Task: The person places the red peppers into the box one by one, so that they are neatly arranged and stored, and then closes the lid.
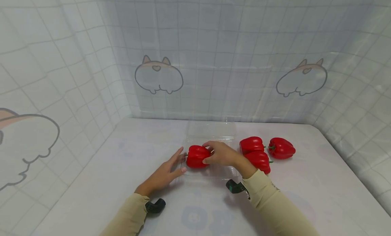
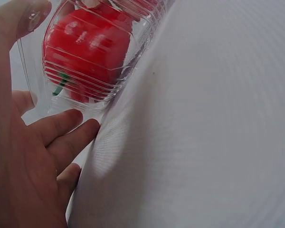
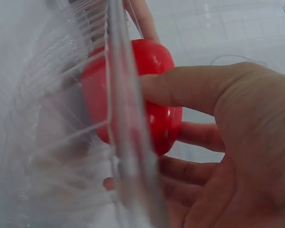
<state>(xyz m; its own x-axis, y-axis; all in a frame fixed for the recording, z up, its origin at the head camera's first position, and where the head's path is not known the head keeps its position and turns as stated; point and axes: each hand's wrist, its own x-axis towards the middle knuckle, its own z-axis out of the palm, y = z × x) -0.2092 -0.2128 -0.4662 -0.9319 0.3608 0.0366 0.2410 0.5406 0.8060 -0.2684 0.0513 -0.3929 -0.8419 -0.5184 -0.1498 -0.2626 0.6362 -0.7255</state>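
Observation:
A red bell pepper [image 1: 196, 157] with a green stem sits at the left end of a clear plastic clamshell box [image 1: 224, 173]. My right hand [image 1: 222, 154] grips this pepper, thumb on the near side and fingers on the far side. In the left wrist view the pepper [image 2: 88, 47] shows through the ribbed clear wall, its stem pointing toward my left hand [image 2: 47, 142]. The left hand [image 1: 164, 173] is spread at the box's left end, thumb and fingers extended. Through the right wrist view, the box's rim crosses in front of the pepper [image 3: 156, 114].
Right of the box lie three more red bell peppers: one at the back [image 1: 252, 145], one in front of it [image 1: 259, 160] partly behind my right forearm, and one farther right [image 1: 281, 148]. The clear lid [image 1: 210, 129] lies opened toward the back wall.

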